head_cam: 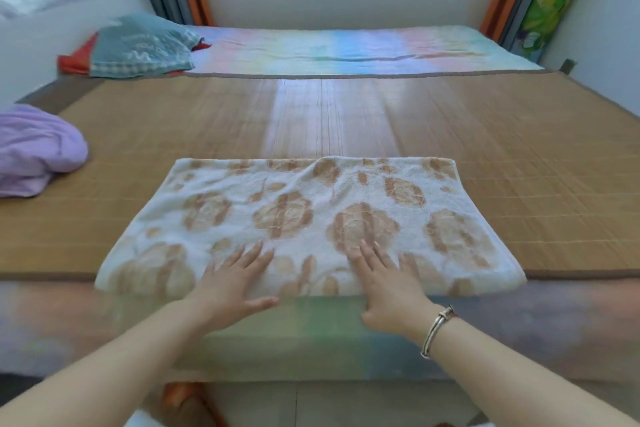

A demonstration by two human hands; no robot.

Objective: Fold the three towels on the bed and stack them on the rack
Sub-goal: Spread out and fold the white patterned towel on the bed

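Towels in view number three: a white towel with tan flower shapes [304, 215] in front, a lilac towel [36, 149] bunched at the left edge of the bed, and a teal towel [142, 47] lying crumpled over something red at the far left corner. The flowered one lies flat on the woven straw mat [519, 149], at the near edge of the bed, its front border hanging just over the mat's brown binding. Its long axis runs left to right across the view, the short sides toward the left and right ends of the bed; a low ridge rises near the middle of its far edge. Two hands rest on it, both near the front border. The left hand [230, 282] lies palm down with fingers straight and spread, thumb out along the front edge. The right hand [388, 282] lies likewise flat, fingers straight, gripping nothing; a metal bangle [437, 331] circles that wrist. Behind the mat lies one pastel striped sheet [346, 47].
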